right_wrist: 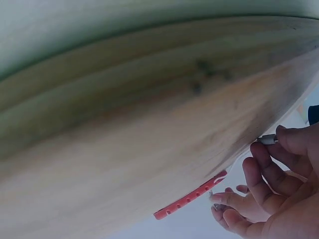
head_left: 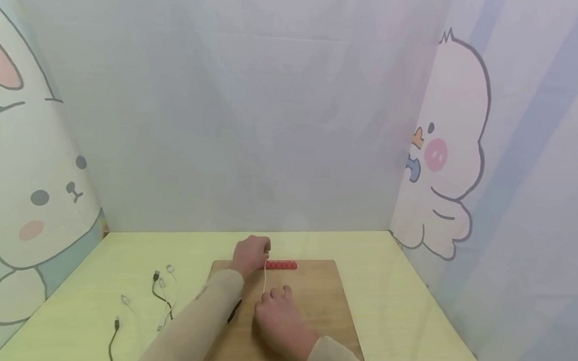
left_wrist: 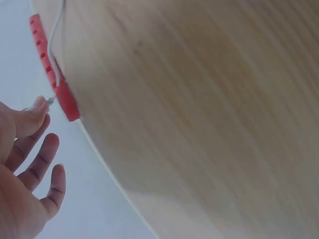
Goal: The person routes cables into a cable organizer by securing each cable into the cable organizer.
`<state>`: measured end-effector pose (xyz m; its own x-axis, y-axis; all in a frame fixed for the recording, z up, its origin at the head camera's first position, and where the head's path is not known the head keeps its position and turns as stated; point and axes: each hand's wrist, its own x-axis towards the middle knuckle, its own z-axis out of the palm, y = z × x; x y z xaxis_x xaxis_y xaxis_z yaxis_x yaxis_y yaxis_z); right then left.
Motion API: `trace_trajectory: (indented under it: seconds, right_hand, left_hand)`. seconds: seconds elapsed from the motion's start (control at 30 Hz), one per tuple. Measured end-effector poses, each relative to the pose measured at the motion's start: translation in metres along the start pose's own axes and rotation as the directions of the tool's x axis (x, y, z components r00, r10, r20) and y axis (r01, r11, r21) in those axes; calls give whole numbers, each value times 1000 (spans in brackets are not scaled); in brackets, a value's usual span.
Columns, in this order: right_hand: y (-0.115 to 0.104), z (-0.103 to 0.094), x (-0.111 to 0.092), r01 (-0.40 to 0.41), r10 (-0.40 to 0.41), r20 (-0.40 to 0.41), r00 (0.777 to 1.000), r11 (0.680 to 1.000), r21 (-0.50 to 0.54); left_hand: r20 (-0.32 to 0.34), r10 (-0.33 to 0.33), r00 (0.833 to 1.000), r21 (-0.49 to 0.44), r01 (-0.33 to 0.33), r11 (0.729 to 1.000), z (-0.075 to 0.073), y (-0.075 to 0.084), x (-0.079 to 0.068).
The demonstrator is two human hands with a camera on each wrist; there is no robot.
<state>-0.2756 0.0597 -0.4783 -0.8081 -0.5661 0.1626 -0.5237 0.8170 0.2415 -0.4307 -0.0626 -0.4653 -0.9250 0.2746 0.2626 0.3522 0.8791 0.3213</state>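
Note:
A red slotted cable holder strip [head_left: 284, 265] lies along the far edge of a wooden board [head_left: 317, 302]. My left hand [head_left: 252, 254] is at the strip's left end, pinching one end of a white cable [head_left: 264, 280] between thumb and index finger. In the left wrist view the cable crosses one slot of the strip, and the other fingers of that hand spread loosely. Nearer to me, over the board, my right hand [head_left: 281, 319] pinches the white cable's connector [right_wrist: 267, 140] between thumb and fingertips. The cable runs between both hands.
Left of the board, a black cable [head_left: 156, 276], a white cable plug [head_left: 170, 268], another pale plug [head_left: 125, 299] and a second black cable [head_left: 117, 322] lie on the yellow table [head_left: 83, 279]. A black item [head_left: 234, 311] shows beside my left sleeve. Printed curtains surround the table.

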Motion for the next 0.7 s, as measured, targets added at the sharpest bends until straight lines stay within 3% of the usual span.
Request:
trace_trajectory:
  seconds: [0.23, 0.7]
  right_hand:
    - [-2, -1, 3, -3, 3, -19, 1000, 1000, -8]
    - [-3, -7, 3, -47, 47, -12, 999, 998, -43]
  left_hand:
    - [-9, -9, 1000, -5, 9, 1000, -6, 0, -2]
    - [71, -81, 994, -25, 83, 996, -2, -3, -4]
